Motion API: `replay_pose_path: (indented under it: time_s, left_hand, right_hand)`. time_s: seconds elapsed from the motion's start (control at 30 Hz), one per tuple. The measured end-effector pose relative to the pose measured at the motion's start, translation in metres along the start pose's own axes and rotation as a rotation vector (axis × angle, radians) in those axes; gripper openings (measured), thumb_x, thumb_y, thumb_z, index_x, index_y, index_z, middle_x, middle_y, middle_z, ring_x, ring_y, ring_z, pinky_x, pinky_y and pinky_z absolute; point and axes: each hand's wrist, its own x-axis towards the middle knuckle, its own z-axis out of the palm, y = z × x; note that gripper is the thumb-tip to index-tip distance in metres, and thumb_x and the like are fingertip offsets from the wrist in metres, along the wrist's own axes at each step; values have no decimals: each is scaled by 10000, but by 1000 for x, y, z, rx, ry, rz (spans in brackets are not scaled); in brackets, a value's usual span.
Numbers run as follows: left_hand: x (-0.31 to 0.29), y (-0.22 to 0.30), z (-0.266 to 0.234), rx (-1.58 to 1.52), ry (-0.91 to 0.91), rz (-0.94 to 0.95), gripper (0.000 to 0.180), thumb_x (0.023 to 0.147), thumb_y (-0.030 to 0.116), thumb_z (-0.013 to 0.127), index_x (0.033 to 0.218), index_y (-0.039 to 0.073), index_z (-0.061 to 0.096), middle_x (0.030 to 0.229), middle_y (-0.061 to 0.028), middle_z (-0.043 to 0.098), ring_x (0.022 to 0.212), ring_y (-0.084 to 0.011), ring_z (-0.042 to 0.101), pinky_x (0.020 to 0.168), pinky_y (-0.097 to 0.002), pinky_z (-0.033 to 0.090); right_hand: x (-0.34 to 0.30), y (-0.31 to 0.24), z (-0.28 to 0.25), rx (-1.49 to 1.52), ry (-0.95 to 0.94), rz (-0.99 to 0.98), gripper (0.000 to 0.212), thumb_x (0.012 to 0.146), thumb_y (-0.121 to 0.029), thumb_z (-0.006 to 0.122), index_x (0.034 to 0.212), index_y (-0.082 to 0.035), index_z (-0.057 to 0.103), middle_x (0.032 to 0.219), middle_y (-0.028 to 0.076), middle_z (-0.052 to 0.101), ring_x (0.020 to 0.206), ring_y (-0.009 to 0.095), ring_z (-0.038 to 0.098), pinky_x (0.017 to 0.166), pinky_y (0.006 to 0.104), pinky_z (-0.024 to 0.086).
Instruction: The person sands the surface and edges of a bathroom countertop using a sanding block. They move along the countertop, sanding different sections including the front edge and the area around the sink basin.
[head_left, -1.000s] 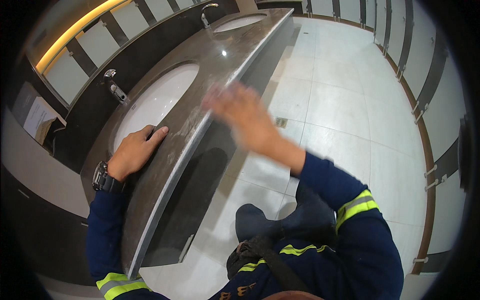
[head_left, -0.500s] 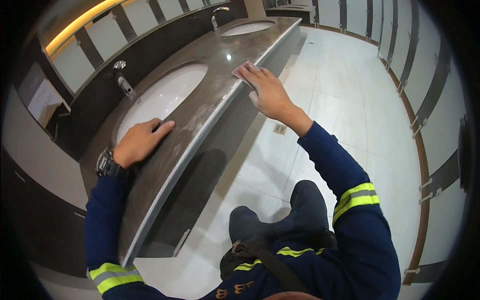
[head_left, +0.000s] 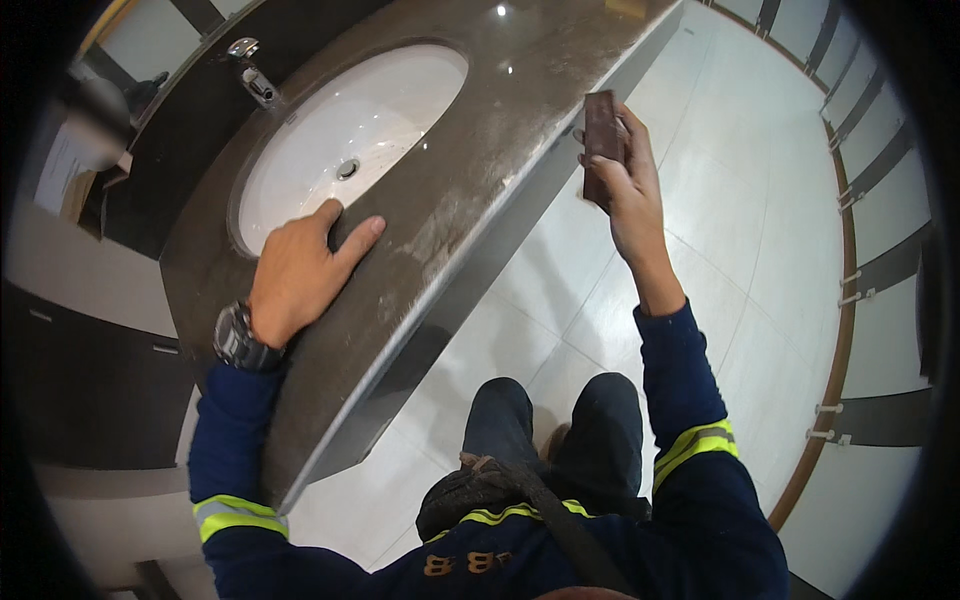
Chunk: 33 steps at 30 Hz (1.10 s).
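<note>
My right hand [head_left: 632, 190] grips a reddish-brown folded piece of sandpaper [head_left: 601, 140], thumb across its face and fingers behind. It is held up just off the front edge of the dark stone countertop [head_left: 500, 110]. Whitish dust or scuff marks [head_left: 440, 240] lie along the counter near that edge. My left hand [head_left: 300, 265] rests on the counter with thumb spread, holding nothing. Its fingers reach the near rim of the white oval sink [head_left: 400, 90], and some fingertips are hidden.
A chrome faucet [head_left: 255, 75] stands behind the sink. A box-like item with paper [head_left: 70, 170] is at the left wall. Pale floor tiles [head_left: 720, 200] lie right of the counter, with white cubicle doors [head_left: 885, 310] beyond. A brown piece [head_left: 627, 8] sits on the far counter.
My right hand has lifted the sandpaper off the counter edge and turned it upright, out to the right. My left hand stays on the counter. The view has tilted closer to the sink.
</note>
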Motion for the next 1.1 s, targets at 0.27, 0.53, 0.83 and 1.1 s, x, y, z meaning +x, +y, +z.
replay_pose_path:
  time_s: [0.27, 0.53, 0.83, 1.1]
  left_hand:
    - [-1, -17, 3, -287, -50, -120, 627, 896, 503, 771, 1224, -25, 687, 1144, -263, 730, 1102, -401, 710, 950, -431, 535]
    - [8, 24, 12, -288, -74, 284, 1086, 735, 594, 879, 1587, 68, 458, 1657, -319, 321, 1561, -498, 262, 1256, -550, 254]
    - [178, 120, 78, -78, 120, 316, 1255, 688, 698, 863, 1654, 103, 327, 1657, -373, 265, 1563, -523, 218, 1274, -563, 231]
    - [-74, 10, -4, -70, -25, 56, 1276, 649, 575, 931, 1666, 129, 302, 1692, -316, 237, 1574, -500, 194, 1265, -599, 218]
  right_hand:
    - [-64, -33, -71, 63, 78, 496, 679, 974, -134, 479, 1625, -17, 324, 1530, 206, 504, 1369, 317, 589, 1081, 397, 516]
    - [-280, 28, -172, -233, 230, 1071, 608, 955, -114, 514, 1560, -66, 467, 1315, 94, 619, 1064, 180, 641, 870, 310, 528]
    - [-375, -26, -180, -386, 54, 1154, 591, 936, -80, 547, 1526, -68, 506, 1383, 115, 611, 1077, 190, 606, 886, 332, 512]
    - [-430, -143, -255, -580, 69, 1227, 622, 899, -86, 568, 1512, -10, 498, 1470, 250, 579, 1386, 371, 551, 1139, 450, 458]
